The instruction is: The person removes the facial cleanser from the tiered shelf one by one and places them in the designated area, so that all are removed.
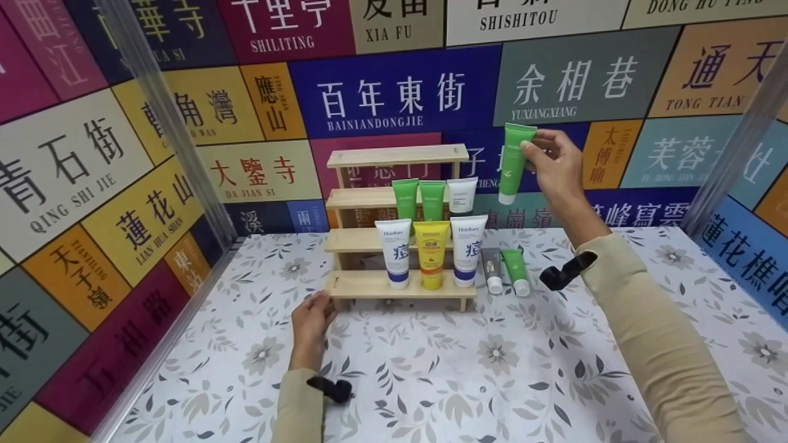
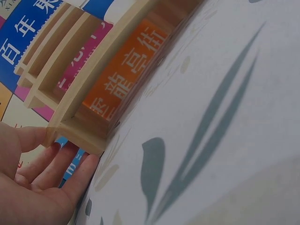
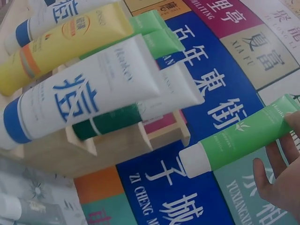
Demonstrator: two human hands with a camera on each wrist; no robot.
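Gripping the left end of the lowest step of a wooden stand with the left hand, with a left white tube, a yellow tube and a right white tube upright along that step and, higher up behind, two green tubes and a small white tube. On the tabletop, just beside the stand's right end, lying near a grey tube, with a loose green tube. Above these, pinching a raised green tube, cap down, by its flat end with the right hand.

Green tube, white cap
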